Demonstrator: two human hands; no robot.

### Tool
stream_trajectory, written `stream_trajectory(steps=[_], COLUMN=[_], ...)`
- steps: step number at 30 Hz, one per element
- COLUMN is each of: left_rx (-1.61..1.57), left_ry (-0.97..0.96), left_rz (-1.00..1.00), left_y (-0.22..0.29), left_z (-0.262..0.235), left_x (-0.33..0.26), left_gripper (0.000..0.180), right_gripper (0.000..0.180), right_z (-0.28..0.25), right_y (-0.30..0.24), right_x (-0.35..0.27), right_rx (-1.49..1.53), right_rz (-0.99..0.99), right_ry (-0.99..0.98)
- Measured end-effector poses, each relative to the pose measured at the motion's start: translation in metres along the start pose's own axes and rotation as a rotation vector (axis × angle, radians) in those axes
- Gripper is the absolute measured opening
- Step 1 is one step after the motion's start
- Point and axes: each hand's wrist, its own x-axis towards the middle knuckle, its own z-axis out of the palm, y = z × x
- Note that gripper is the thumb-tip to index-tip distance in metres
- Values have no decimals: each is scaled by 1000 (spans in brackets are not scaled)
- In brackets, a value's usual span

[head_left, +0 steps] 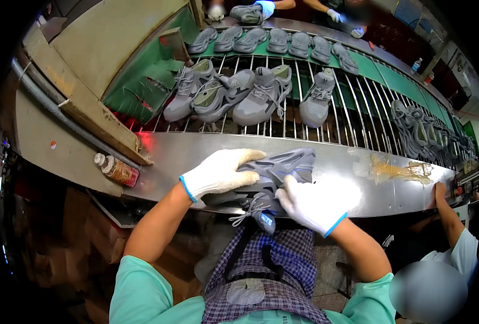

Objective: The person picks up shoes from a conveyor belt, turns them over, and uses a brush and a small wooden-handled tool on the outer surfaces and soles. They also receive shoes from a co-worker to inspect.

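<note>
Both my hands wear white knit gloves with blue cuffs. Between them, over the near edge of the metal ledge point(196, 141), is a grey sneaker: a chunky sculpted sole point(294, 159) lies on the far side, and a laced upper point(260, 204) hangs toward me with its tongue down. My left hand point(224, 171) grips the shoe from the left, thumb and fingers closed on its side. My right hand point(312, 205) pinches it from the right near the middle, its fingertips partly hidden. Whether sole and upper are joined I cannot tell.
Behind the ledge, a rack of metal rods point(358, 108) carries several grey laced sneakers point(263, 97). Soles point(277, 41) line a green belt beyond. A stained bottle point(116, 168) lies at left. Across the line, gloved co-workers' hands point(334, 15) show; another person's arm point(449, 213) rests at right.
</note>
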Motion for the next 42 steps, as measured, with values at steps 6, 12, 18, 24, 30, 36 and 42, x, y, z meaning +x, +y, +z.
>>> stream_trajectory(steps=[6, 12, 18, 24, 30, 36, 42], left_rx=[89, 446, 657, 585, 572, 617, 588], left_ry=[3, 86, -45, 5, 40, 67, 177], left_rz=[-3, 27, -121, -39, 1, 107, 174], left_y=[6, 29, 86, 72, 66, 57, 57], left_z=[-6, 2, 32, 31, 35, 34, 34], left_x=[2, 1, 35, 38, 32, 33, 21], left_gripper=[60, 65, 109, 101, 87, 75, 87], right_gripper=[26, 36, 30, 33, 37, 32, 40], right_z=[17, 31, 7, 28, 15, 13, 22], right_y=[-24, 21, 37, 7, 15, 2, 14], right_x=[4, -32, -34, -18, -49, -10, -26], right_rx=[-162, 507, 1417, 1541, 921, 25, 665], right_rz=[-109, 204, 536, 560, 626, 160, 247], right_ry=[207, -136, -371, -227, 46, -3, -125])
